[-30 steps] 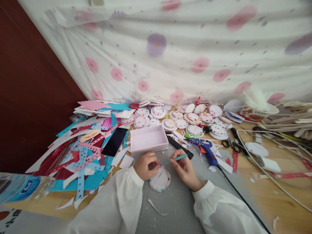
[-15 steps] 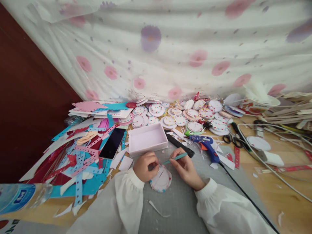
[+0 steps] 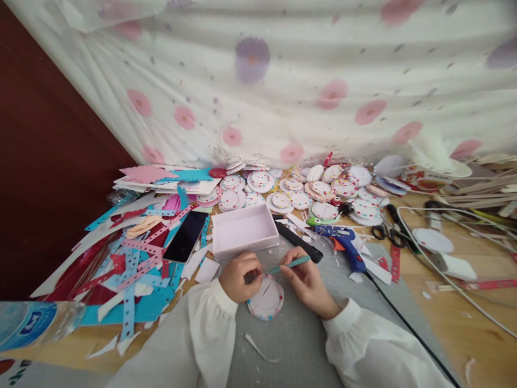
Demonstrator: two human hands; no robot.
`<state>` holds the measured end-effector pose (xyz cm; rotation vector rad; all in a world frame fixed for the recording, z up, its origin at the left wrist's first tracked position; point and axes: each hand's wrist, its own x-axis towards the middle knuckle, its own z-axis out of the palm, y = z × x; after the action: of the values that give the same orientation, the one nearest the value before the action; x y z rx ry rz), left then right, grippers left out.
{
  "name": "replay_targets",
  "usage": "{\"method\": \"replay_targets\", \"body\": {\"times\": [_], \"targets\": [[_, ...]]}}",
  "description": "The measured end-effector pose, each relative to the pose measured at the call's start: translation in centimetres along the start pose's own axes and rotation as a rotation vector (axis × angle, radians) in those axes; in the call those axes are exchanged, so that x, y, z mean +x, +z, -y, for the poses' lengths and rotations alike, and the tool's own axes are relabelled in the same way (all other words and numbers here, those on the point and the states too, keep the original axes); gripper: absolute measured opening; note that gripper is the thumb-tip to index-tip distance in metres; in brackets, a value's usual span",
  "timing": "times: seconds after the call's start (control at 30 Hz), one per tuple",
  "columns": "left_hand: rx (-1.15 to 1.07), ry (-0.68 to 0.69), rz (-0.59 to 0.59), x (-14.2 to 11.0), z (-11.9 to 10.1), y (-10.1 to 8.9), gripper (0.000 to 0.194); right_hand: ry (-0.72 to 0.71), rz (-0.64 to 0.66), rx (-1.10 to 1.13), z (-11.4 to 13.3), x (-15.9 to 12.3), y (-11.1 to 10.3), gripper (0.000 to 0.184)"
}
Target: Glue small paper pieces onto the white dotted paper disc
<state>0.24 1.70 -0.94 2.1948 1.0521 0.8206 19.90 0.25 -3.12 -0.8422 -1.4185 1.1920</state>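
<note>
— Left hand [image 3: 239,276]?
— Curled on the left rim of the disc [image 3: 265,298], fingers [image 3: 251,268] bent down and pinching its edge.

— And the right hand [image 3: 307,281]?
— Fingers closed around a teal tool [image 3: 291,263], held like a pen, tip aimed left toward the top of the disc. Cannot tell whether tip and disc touch.

— Where, that disc?
— Flat on the grey mat [image 3: 299,334], near edge of the desk [image 3: 476,328], between the two hands. White, with coloured dots round the rim and thin lines across the face.

— Just beyond the hands?
— A shallow pink box [image 3: 244,230], open side up, just far of the left hand. Left of it a phone [image 3: 187,243], dark screen up, lying on a heap of strips [image 3: 133,264] — blue, pink, red, punched with holes.

— Right of the box?
— A black bar [image 3: 299,242] lying slantwise, just far of the right hand. Then a blue glue gun [image 3: 343,243] on its side, black cord trailing to the near right. Scissors [image 3: 385,230] further right, a white cable [image 3: 448,280] looping across bare wood.

— Far side?
— Many finished discs [image 3: 323,191] spread along the foot of a flowered cloth [image 3: 283,81]. A paper bowl [image 3: 428,175] at far right.

— Near left?
— A bottle [image 3: 32,323] with a blue label — blurred, lying at the frame edge. White sleeves [image 3: 202,334] on both arms.
</note>
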Motion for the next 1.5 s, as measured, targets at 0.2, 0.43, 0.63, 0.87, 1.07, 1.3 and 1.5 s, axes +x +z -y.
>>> {"method": "replay_targets", "body": {"times": [0.2, 0.43, 0.63, 0.87, 1.07, 1.3, 1.5], "targets": [[0.002, 0.000, 0.001, 0.0, -0.1, -0.1, 0.009, 0.023, -0.027, 0.033, 0.3, 0.0, 0.1, 0.011], [-0.001, 0.010, -0.009, 0.0, -0.3, -0.1, 0.009, 0.049, -0.036, 0.033, 1.0, 0.3, 0.0, 0.017], [0.004, 0.013, -0.005, 0.0, -0.2, -0.1, 0.009, 0.011, -0.038, -0.019, 0.7, 0.2, 0.0, 0.017], [0.015, 0.000, 0.004, 0.0, -0.1, -0.1, 0.008, -0.032, -0.019, -0.044, 0.4, 0.1, -0.1, 0.011], [0.017, 0.000, 0.003, 0.0, -0.2, -0.1, 0.008, -0.047, -0.013, -0.088, 0.2, 0.0, -0.2, 0.011], [0.003, 0.018, 0.003, 0.1, -0.3, -0.2, 0.009, -0.020, -0.004, -0.070, 0.4, -0.1, -0.1, 0.013], [-0.008, 0.031, 0.000, 0.1, -0.4, -0.2, 0.009, 0.083, -0.095, 0.034, 1.3, 0.5, -0.1, 0.023]]}}
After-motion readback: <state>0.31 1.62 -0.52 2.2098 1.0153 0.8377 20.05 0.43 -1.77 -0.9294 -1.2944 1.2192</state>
